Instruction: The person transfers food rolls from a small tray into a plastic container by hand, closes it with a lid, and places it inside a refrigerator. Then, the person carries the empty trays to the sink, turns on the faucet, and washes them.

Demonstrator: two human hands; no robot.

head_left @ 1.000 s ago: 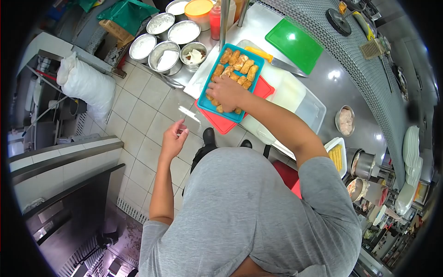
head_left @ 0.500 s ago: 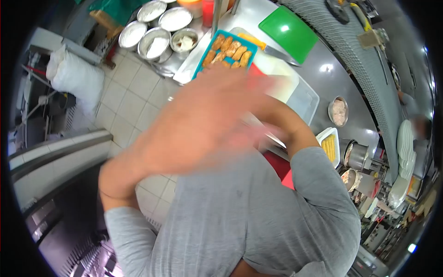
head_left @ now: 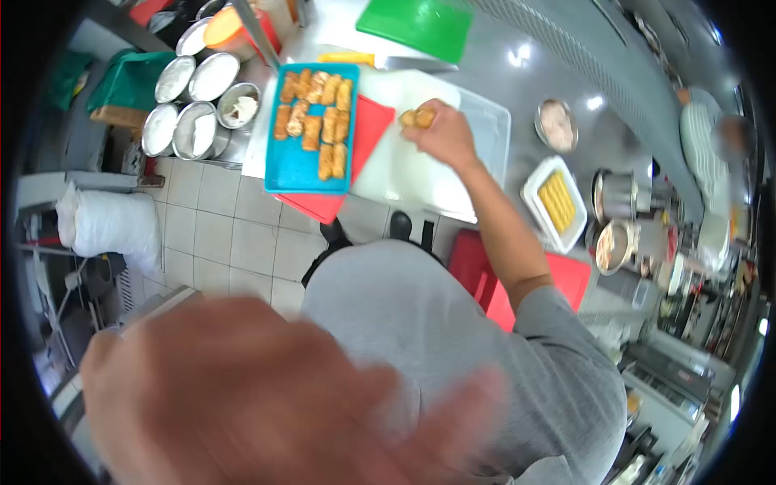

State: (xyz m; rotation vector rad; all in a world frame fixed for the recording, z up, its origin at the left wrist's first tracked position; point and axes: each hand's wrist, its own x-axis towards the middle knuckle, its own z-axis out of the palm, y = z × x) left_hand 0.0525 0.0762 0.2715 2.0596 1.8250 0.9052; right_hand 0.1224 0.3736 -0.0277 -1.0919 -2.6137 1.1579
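Note:
My right hand (head_left: 446, 139) is closed around a golden-brown food roll (head_left: 416, 119), possibly two side by side, over a white cutting board (head_left: 404, 174). My left hand (head_left: 267, 396) is raised close to the camera, large and smeared by motion, so its fingers cannot be read. To the left of the board, a blue tray (head_left: 303, 170) bears several similar golden-brown rolls (head_left: 312, 132) in rows. The tray rests partly on a red board (head_left: 373, 121).
Behind the board lie a knife with a yellow handle (head_left: 346, 58) and a green cutting board (head_left: 416, 28). To the right are a metal bowl of pale food (head_left: 556, 125) and a white container (head_left: 529, 194) of yellow sticks. Several metal bowls (head_left: 214, 77) of white contents stand at left.
My left hand has moved down and nearer the camera. My right hand, mostly hidden before, now shows over the white board with the roll. The view has shifted, showing the whole blue tray.

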